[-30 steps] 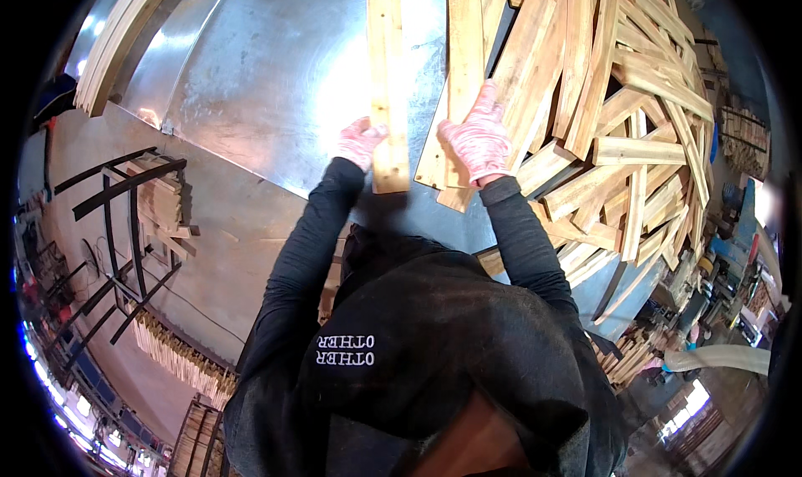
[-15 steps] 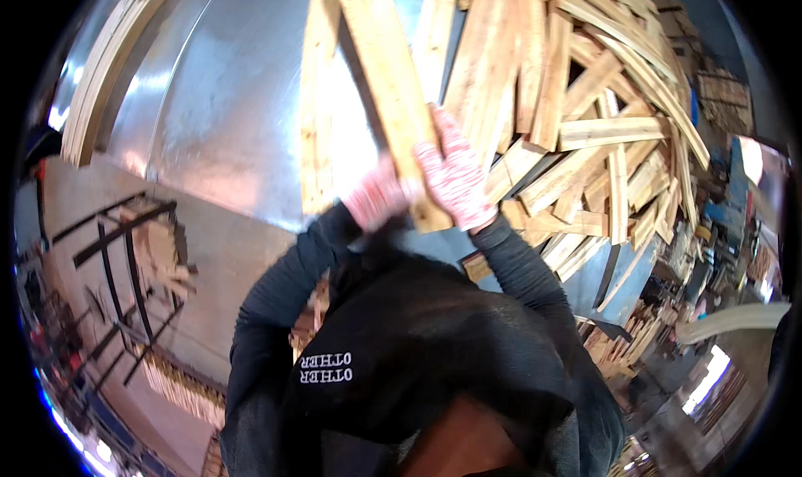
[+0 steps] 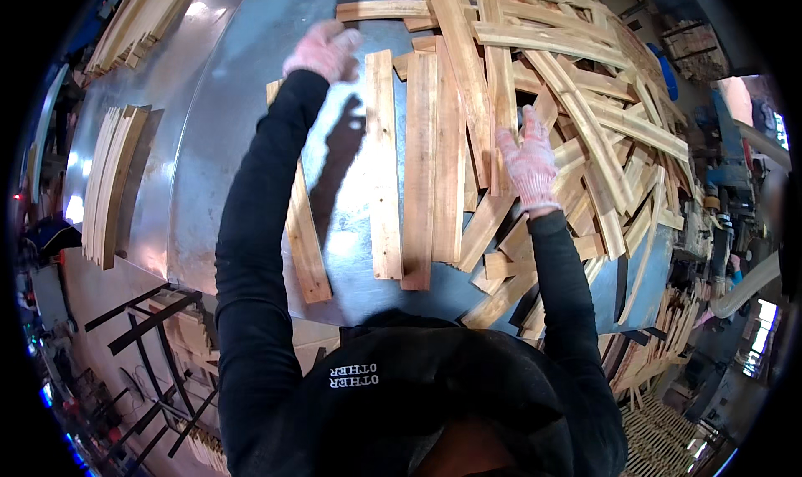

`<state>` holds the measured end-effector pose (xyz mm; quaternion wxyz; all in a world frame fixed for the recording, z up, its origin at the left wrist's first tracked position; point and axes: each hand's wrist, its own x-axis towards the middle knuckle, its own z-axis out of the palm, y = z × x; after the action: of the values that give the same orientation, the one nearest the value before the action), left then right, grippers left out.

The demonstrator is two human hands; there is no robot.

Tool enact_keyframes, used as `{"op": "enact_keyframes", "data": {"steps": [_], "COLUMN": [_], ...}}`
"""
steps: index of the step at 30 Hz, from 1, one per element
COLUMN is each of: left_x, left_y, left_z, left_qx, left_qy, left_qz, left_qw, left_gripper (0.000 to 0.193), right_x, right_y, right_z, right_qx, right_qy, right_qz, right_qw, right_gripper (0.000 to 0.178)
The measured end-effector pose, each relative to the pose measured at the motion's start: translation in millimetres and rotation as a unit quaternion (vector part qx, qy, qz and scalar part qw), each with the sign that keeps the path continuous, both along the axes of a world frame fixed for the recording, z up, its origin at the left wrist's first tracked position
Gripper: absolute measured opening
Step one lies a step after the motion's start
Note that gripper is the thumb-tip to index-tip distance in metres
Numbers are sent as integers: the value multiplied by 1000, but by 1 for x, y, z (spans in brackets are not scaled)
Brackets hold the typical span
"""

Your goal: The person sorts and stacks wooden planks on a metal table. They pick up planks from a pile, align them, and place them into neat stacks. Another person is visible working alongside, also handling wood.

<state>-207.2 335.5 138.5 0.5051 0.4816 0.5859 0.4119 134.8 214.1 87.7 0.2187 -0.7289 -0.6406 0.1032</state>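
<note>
My left hand [image 3: 324, 53], in a pink-and-white knit glove, is raised over the far left of the metal table with its fingers apart and nothing in them. Beneath that forearm lies a wooden plank [image 3: 307, 247], partly hidden by the sleeve. My right hand [image 3: 529, 161], gloved alike, spreads its fingers over the near edge of the heap of planks [image 3: 576, 84]; whether it touches the wood I cannot tell. Between the hands a pale knotty plank [image 3: 382, 168] lies lengthwise, beside more planks [image 3: 420, 176] set side by side.
The sheet-metal table [image 3: 213, 134] carries a stack of thin slats [image 3: 113, 185] at its left edge and more stacked boards [image 3: 150, 17] at the far left. A black metal frame [image 3: 154, 352] stands on the floor at the near left. A pale hose [image 3: 748, 285] shows at the right.
Both hands have let go of the plank they held before my body and moved apart. My left went far and left, my right toward the heap. The view has shifted too.
</note>
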Motion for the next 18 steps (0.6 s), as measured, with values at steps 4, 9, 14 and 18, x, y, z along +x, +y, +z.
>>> {"op": "enact_keyframes", "data": {"steps": [4, 9, 14, 18], "left_x": [42, 86, 128, 145], "left_y": [-100, -231, -250, -269], "left_z": [-110, -165, -121, -129], "left_qx": [-89, -21, -46, -37], "left_qy": [87, -5, 398, 518], "left_qz": [-58, 77, -146, -238], "left_qw": [991, 997, 904, 820], "left_gripper": [66, 55, 97, 101], "right_x": [-11, -24, 15, 67], "right_y": [18, 15, 28, 16], "right_z": [-20, -40, -51, -52], "right_qx": [-187, -173, -138, -191], "right_qy": [-144, -77, 93, 302], "right_qz": [-57, -12, -8, 15], "right_qw": [970, 982, 986, 934], "right_gripper": [104, 110, 98, 68]}}
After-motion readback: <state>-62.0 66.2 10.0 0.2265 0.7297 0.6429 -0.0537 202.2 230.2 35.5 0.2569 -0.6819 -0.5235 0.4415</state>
